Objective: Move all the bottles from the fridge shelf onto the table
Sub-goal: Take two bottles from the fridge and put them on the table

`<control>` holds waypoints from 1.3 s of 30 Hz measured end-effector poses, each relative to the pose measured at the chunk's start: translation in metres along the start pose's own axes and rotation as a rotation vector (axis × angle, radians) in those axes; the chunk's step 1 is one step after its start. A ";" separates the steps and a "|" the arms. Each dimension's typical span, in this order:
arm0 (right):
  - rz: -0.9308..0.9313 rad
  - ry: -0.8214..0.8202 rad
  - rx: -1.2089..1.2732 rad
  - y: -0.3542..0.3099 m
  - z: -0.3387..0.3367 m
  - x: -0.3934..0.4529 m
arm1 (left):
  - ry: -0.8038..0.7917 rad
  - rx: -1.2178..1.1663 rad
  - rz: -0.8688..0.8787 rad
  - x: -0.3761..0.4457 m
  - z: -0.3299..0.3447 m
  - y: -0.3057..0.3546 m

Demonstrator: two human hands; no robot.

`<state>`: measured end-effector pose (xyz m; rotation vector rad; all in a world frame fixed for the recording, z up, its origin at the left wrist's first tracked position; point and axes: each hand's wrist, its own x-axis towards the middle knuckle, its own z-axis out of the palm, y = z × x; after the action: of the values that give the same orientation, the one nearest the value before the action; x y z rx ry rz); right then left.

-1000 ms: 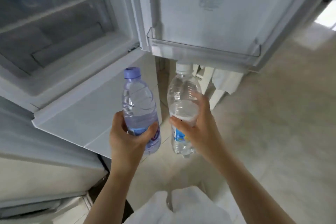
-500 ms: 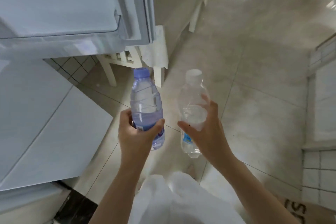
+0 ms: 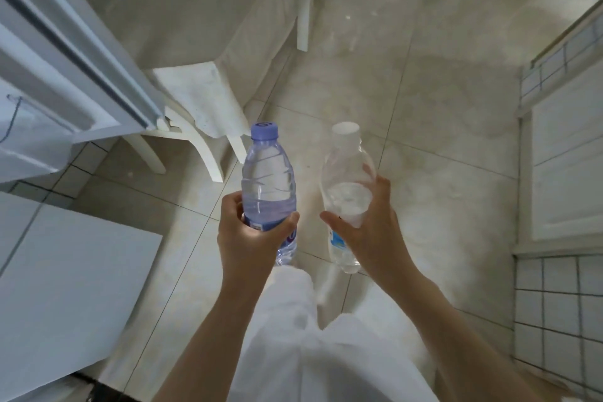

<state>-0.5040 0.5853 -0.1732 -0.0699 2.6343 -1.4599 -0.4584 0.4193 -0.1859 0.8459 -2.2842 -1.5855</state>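
Observation:
My left hand (image 3: 249, 238) grips a clear water bottle with a purple cap (image 3: 268, 179), held upright over the tiled floor. My right hand (image 3: 368, 232) holds a second clear bottle with a white cap (image 3: 346, 173), also upright and about half full. The two bottles are side by side, a hand's width apart. The table (image 3: 202, 0), covered with a white cloth, stands ahead at the upper left, beyond the bottles. The open fridge door (image 3: 65, 52) fills the left edge; its shelf is out of view.
A white chair (image 3: 195, 140) stands under the table's near corner, just beyond the fridge door. The lower fridge door (image 3: 65, 277) juts out at the lower left. White cabinets and tiled wall (image 3: 561, 206) line the right. Open floor (image 3: 424, 108) lies ahead.
The view has swung from the fridge door shelf to the right, toward the table and floor. Both hands still hold their bottles in the same upright pose.

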 end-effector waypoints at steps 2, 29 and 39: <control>0.013 -0.002 0.016 0.001 -0.003 0.026 | 0.001 0.007 0.010 0.023 0.016 0.005; -0.255 -0.156 -0.010 -0.069 0.041 0.496 | 0.272 -0.137 -0.125 0.428 0.145 0.110; -0.519 -0.495 0.065 -0.131 0.085 0.675 | 0.532 -0.180 -0.309 0.547 0.173 0.132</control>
<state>-1.1638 0.3748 -0.1673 -1.0291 2.2409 -1.4112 -1.0276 0.2699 -0.2031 1.4203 -1.6758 -1.4240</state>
